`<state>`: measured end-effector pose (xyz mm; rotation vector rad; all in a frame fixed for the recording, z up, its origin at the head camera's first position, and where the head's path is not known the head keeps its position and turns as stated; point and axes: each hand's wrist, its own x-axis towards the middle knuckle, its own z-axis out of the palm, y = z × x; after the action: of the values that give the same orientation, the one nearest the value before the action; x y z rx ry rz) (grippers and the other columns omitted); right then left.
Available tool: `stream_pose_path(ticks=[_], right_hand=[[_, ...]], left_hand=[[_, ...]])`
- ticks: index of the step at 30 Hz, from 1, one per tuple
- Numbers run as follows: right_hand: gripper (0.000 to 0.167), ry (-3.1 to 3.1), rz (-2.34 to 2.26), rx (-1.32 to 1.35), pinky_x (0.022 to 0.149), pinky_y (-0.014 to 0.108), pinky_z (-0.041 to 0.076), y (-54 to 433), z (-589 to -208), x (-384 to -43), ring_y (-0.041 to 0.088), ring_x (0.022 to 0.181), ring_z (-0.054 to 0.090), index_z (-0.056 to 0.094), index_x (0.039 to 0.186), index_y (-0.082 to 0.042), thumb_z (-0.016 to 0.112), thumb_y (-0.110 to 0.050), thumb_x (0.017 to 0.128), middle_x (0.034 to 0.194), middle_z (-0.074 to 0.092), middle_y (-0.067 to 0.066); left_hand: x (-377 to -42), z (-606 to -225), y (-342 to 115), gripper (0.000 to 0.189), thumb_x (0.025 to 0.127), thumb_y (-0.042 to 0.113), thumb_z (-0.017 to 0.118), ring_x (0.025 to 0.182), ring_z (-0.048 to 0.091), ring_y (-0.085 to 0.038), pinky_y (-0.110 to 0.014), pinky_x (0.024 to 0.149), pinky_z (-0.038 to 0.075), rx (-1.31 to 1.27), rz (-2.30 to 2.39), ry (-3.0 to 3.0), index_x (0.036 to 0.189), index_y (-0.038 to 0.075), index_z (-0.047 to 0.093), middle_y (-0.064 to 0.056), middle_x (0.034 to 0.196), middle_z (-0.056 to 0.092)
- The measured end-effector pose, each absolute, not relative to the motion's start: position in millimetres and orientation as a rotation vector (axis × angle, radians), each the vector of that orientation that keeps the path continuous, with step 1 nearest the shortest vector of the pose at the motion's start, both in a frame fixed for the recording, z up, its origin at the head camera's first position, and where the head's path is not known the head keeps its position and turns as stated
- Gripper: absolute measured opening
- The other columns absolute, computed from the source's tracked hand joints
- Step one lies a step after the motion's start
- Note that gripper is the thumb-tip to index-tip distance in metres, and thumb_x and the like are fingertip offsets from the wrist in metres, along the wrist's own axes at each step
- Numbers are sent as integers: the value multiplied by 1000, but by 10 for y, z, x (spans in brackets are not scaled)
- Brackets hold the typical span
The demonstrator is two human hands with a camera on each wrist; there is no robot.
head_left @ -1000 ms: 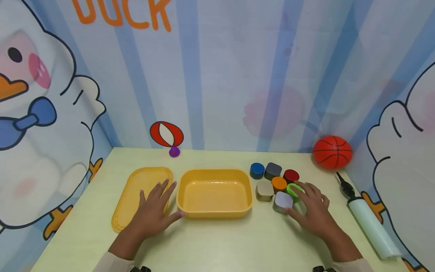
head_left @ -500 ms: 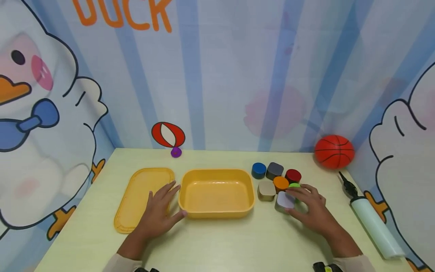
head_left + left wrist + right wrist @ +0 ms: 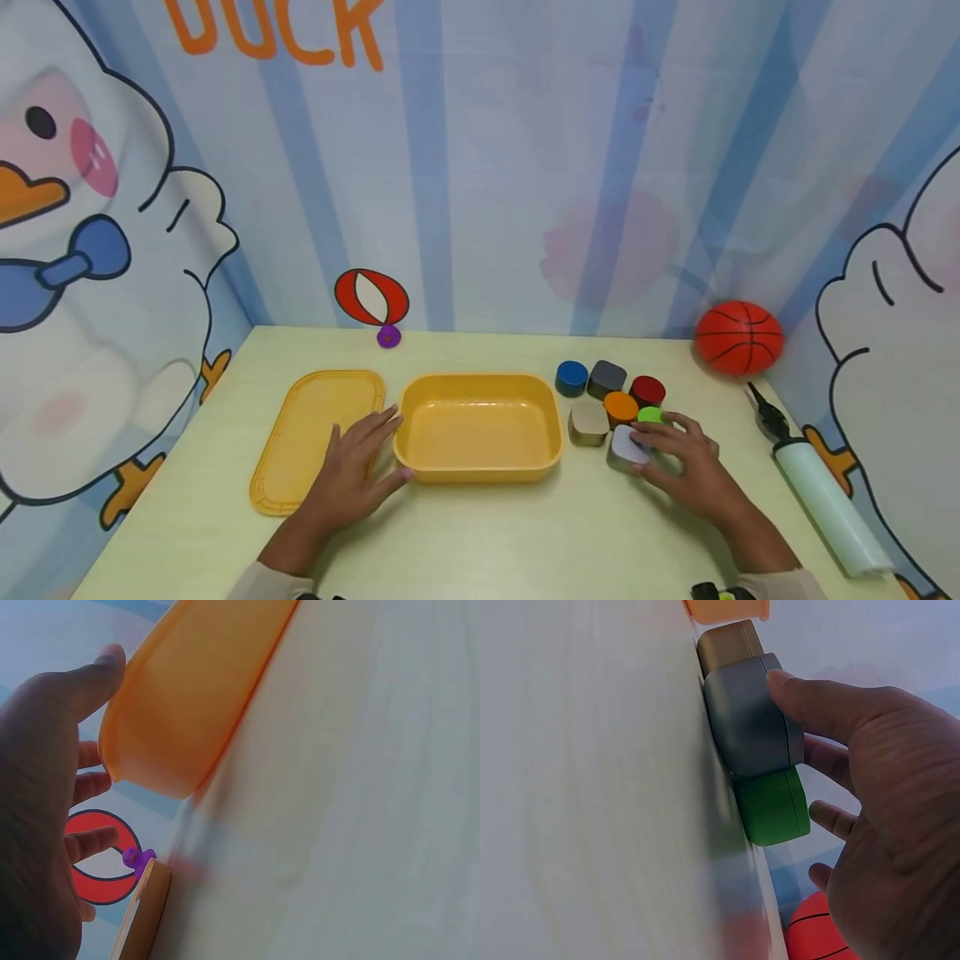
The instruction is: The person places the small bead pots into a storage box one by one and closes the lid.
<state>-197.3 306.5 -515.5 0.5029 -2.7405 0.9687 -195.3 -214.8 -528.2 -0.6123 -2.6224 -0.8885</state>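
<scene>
My left hand (image 3: 351,477) lies at the left end of a yellow plastic box (image 3: 480,475), fingers extended. Its thumb is at the near corner and its fingertips are along the left rim; in the left wrist view the thumb (image 3: 111,664) reaches the box rim (image 3: 112,742). On the right, my right hand (image 3: 693,467) pinches a squarish silver tin (image 3: 627,450) between thumb and index finger. The right wrist view shows the thumb (image 3: 781,681) on the lid edge of this tin (image 3: 742,716), with other fingers loose behind. A green tin (image 3: 769,806) stands against it, partly hidden by the hand in the head view.
Around the silver tin stand a beige tin (image 3: 588,422), an orange tin (image 3: 620,408), a red tin (image 3: 647,390), a dark grey tin (image 3: 606,379) and a blue tin (image 3: 572,377). A yellow lid (image 3: 315,433), red ball (image 3: 739,337), hand pump (image 3: 832,504) and purple figure (image 3: 388,336) lie farther out.
My right hand's fingers have moved from over the green tin onto the silver tin. The left hand stays at the box's left end, fingertips slightly closer to its rim.
</scene>
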Motion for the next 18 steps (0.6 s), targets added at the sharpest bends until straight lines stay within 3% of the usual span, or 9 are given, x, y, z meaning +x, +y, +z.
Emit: stream_pose_path(ticks=[7, 18], right_hand=[[47, -2767, 961, 508, 105, 79, 26, 3062, -5137, -1970, 52, 149, 37, 77, 137, -9, 89, -16, 91, 148, 69, 22], [46, -2719, 943, 537, 102, 77, 29, 3078, -5188, -1972, 52, 148, 39, 78, 134, -9, 89, -14, 90, 145, 71, 22]], left_hand=[[-1952, -5257, -2128, 69, 95, 40, 85, 154, 50, -42, -94, 116, 17, -584, -902, -2620, 156, 17, 62, -5, 167, 56], [-1948, -5244, -2106, 65, 97, 41, 83, 158, 43, -46, -96, 115, 14, -561, -946, -2647, 155, 17, 63, -5, 168, 54]])
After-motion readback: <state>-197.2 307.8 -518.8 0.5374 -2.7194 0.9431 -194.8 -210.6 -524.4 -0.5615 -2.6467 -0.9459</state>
